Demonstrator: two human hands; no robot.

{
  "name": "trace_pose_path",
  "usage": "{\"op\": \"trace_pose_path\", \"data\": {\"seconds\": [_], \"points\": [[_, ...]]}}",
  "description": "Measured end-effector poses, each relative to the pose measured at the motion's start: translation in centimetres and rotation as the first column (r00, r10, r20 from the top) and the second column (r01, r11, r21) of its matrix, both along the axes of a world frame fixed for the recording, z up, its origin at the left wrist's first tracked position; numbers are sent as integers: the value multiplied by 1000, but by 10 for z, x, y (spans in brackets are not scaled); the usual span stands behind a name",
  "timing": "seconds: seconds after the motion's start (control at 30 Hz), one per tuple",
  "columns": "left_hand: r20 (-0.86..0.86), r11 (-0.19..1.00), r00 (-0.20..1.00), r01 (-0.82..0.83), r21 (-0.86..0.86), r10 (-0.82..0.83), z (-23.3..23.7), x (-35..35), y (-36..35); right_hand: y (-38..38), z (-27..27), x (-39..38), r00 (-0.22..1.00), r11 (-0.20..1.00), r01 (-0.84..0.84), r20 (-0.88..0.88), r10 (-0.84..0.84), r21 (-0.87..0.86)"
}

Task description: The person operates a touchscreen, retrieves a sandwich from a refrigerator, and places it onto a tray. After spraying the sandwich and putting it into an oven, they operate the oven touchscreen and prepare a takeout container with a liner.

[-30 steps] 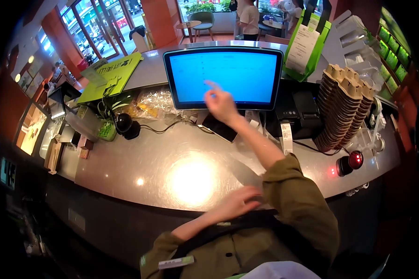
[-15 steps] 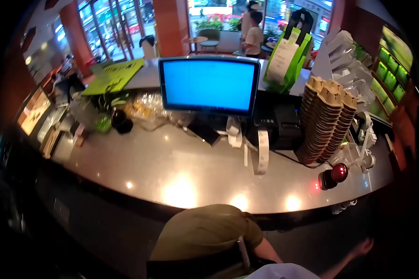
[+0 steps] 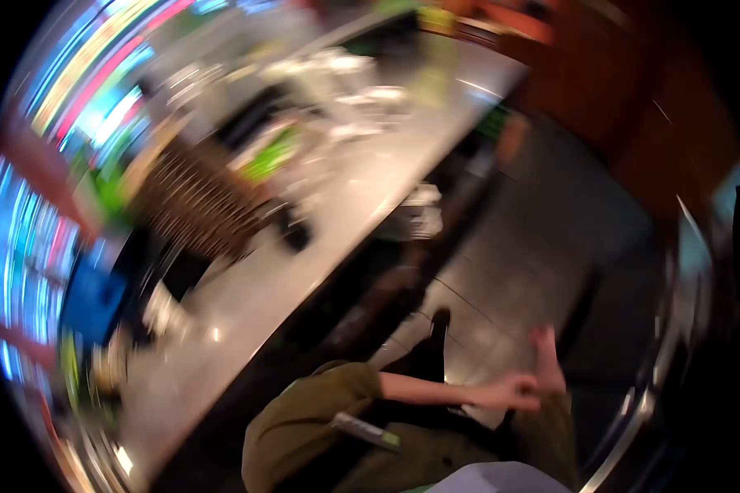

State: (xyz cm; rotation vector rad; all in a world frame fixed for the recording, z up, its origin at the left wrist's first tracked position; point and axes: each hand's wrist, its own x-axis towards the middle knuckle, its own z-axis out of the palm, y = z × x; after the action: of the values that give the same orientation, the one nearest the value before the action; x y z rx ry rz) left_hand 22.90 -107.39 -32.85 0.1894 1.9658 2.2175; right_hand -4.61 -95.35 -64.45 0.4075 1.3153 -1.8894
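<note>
My left hand (image 3: 511,393) reaches across in front of my body, its fingers curled in and nothing showing in them. Just beyond it, my right hand (image 3: 544,349) points away over the floor, the fingers smeared by motion. The two hands overlap near my right wrist in this view. Both are away from the counter (image 3: 222,316), above the tiled floor (image 3: 485,316). A pen-like clip or tag (image 3: 366,430) sits on the chest of my olive shirt (image 3: 304,419).
On the counter stand a tall stack of brown cup carriers (image 3: 193,197), a dark scanner (image 3: 292,228) and blurred clear plastic items (image 3: 362,103). A blue screen (image 3: 94,300) is at the far left. White items (image 3: 423,211) sit below the counter edge. Brown panels (image 3: 592,107) stand at upper right.
The view has swung sharply to the right, so the counter now runs diagonally on the left and the floor shows. Both hands have come together in front of my body.
</note>
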Motion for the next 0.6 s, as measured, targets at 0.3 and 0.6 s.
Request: {"op": "trace_pose_path", "data": {"seconds": [0.3, 0.6], "points": [[161, 971, 969, 158, 178, -187, 66, -322, -1, 56, 145, -317, 637, 641, 768, 128, -760, -15], [332, 691, 637, 468, 551, -696, 49, -692, 29, 131, 23, -548, 916, 929, 299, 205, -344, 219]]}}
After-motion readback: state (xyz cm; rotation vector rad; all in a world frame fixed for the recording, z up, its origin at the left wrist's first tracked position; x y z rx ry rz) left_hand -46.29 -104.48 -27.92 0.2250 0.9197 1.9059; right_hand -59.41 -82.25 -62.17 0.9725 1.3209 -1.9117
